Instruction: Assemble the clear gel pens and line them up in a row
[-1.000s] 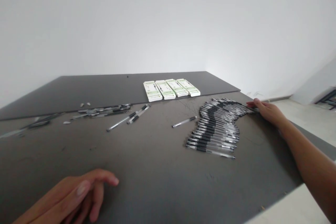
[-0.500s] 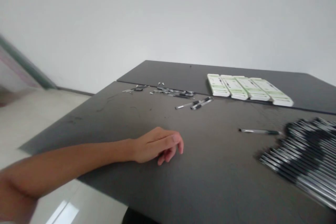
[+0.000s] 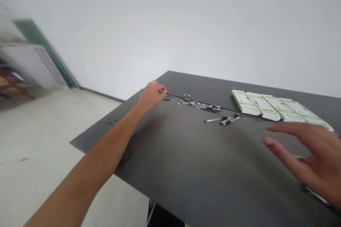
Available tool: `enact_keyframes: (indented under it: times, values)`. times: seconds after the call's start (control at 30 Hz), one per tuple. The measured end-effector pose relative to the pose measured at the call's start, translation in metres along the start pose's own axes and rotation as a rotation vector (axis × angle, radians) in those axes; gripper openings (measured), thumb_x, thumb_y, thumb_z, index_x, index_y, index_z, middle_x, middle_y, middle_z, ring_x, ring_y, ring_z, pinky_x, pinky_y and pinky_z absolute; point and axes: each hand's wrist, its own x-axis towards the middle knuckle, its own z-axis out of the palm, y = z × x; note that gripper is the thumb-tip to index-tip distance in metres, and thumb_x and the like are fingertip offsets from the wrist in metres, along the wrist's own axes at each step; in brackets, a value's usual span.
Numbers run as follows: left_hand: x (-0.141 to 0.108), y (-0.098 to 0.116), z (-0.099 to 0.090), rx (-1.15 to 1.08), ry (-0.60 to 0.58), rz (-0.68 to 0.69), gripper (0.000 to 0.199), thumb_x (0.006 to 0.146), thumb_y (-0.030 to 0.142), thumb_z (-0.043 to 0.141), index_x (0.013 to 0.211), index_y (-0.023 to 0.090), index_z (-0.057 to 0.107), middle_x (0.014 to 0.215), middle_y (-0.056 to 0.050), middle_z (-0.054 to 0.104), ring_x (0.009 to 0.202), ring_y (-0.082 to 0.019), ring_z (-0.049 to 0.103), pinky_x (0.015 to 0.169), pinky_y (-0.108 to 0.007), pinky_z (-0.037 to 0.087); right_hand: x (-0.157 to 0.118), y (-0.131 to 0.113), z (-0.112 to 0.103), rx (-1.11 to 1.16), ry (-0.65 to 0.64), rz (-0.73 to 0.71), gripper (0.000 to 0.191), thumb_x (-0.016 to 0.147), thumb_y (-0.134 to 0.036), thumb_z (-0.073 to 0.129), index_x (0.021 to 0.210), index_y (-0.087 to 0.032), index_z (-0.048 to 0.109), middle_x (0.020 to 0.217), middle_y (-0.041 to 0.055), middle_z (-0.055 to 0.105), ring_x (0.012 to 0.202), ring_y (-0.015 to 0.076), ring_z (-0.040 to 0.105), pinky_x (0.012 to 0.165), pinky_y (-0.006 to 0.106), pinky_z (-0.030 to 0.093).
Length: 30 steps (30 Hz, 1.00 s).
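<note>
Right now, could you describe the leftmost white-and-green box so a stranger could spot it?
On the dark tabletop, four white-and-green boxes lie side by side, right of the loose pens. The leftmost box is closest to those pens, with no box on its left.

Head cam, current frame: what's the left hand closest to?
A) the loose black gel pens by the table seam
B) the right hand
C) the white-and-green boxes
A. The left hand sits just beside the loose black gel pens, with the white-and-green boxes farther off to the right.
</note>
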Motion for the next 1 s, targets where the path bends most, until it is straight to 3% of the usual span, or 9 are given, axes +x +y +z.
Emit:
enact_keyframes:
  times: [0.07, 0.17, 0.27, 0.43, 0.57, 0.77, 1.0]
  values:
    - [0.002, -0.028, -0.002, 0.085, -0.047, -0.006, 0.036, 0.106, 0.037, 0.071, 0.136, 0.018, 0.067, 0.139, -0.012, 0.068, 0.118, -0.028, 0.07, 0.099, -0.05, 0.063, 0.027, -0.032, 0.025, 0.082, -0.092, -0.124, 0.022, 0.098, -0.06, 0.063, 0.114, -0.052, 0.075, 0.114, 0.0053, 0.082, 0.113, 0.0355, 0.074, 0.099, 0.058, 0.057]
    - [0.0, -0.053, 0.006, 0.15, -0.104, 0.003, 0.036, 0.106, 0.037, 0.071, 0.137, 0.018, 0.067, 0.139, -0.012, 0.068, 0.117, -0.028, 0.071, 0.099, -0.05, 0.063, 0.069, -0.054, 0.057, 0.077, -0.287, -0.194, 0.027, 0.103, -0.051, 0.06, 0.108, -0.04, 0.084, 0.111, 0.0033, 0.084, 0.103, 0.0298, 0.078, 0.093, 0.049, 0.059]
    - [0.0, -0.059, 0.019, 0.172, -0.121, 0.033, 0.038, 0.105, 0.037, 0.072, 0.137, 0.018, 0.066, 0.138, -0.012, 0.068, 0.117, -0.029, 0.071, 0.098, -0.05, 0.063, 0.108, -0.054, 0.083, -0.008, -0.4, -0.141, 0.028, 0.102, -0.044, 0.063, 0.109, -0.033, 0.088, 0.115, 0.005, 0.083, 0.104, 0.0283, 0.077, 0.096, 0.044, 0.056]
    - [0.003, -0.054, 0.03, 0.171, -0.112, 0.098, 0.037, 0.106, 0.037, 0.071, 0.136, 0.018, 0.067, 0.138, -0.012, 0.068, 0.117, -0.028, 0.071, 0.099, -0.05, 0.063, 0.153, -0.05, 0.121, -0.131, -0.56, -0.019, 0.021, 0.095, -0.044, 0.077, 0.105, -0.028, 0.087, 0.103, 0.004, 0.083, 0.095, 0.0262, 0.077, 0.087, 0.038, 0.058]
    - [0.002, -0.048, 0.03, 0.156, -0.094, 0.125, 0.033, 0.105, 0.037, 0.072, 0.131, 0.017, 0.069, 0.133, -0.011, 0.07, 0.114, -0.027, 0.071, 0.097, -0.049, 0.063, 0.162, -0.046, 0.14, -0.187, -0.635, 0.026, 0.033, 0.104, -0.048, 0.069, 0.118, -0.019, 0.075, 0.114, 0.0075, 0.077, 0.1, 0.0224, 0.074, 0.093, 0.044, 0.061]
    - [0.004, -0.04, 0.026, 0.111, -0.047, 0.146, 0.023, 0.102, 0.033, 0.065, 0.109, 0.018, 0.081, 0.108, -0.01, 0.064, 0.099, -0.025, 0.067, 0.097, -0.042, 0.058, 0.16, -0.038, 0.148, -0.187, -0.666, 0.041, 0.033, 0.105, -0.046, 0.067, 0.125, -0.019, 0.072, 0.124, 0.009, 0.074, 0.106, 0.0236, 0.073, 0.094, 0.045, 0.062]
    - [0.002, -0.033, 0.023, 0.079, -0.033, 0.169, 0.029, 0.1, 0.035, 0.061, 0.109, 0.018, 0.083, 0.1, -0.008, 0.059, 0.094, -0.025, 0.064, 0.094, -0.038, 0.057, 0.158, -0.036, 0.154, -0.173, -0.66, 0.043, 0.033, 0.106, -0.044, 0.067, 0.127, -0.019, 0.071, 0.126, 0.0092, 0.074, 0.107, 0.0239, 0.073, 0.094, 0.045, 0.063]
